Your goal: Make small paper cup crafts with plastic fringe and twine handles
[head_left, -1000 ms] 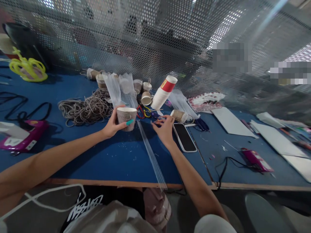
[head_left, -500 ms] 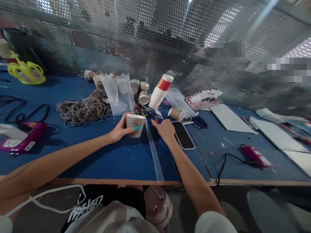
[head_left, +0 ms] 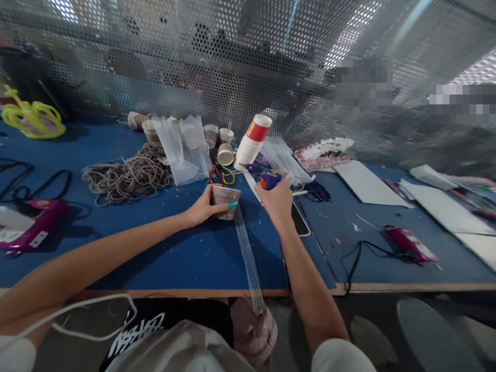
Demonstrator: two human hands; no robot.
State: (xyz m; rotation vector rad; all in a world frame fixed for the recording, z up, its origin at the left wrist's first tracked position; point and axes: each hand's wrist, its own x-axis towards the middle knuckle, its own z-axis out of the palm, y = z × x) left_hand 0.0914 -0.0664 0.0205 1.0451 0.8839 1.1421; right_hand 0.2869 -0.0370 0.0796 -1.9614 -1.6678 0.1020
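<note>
My left hand is wrapped round a cup covered in grey-brown cord, its rim facing up and slightly tilted. A sheer white ribbon trails from beside the cup, across the blue table and over its front edge. In my right hand is a blue glue gun with an orange trigger, its nozzle pointing left, above and to the right of the cup. Scissors with red and yellow handles lie just behind the cup.
A leaning stack of paper cups stands behind the glue gun. Left of it are sheer fabric, wrapped cups and a heap of grey cord. A phone lies under my right forearm; purple devices flank the work area.
My right hand has raised the blue glue gun off the table, bringing it into clear view. The cup in my left hand has shifted slightly right.
</note>
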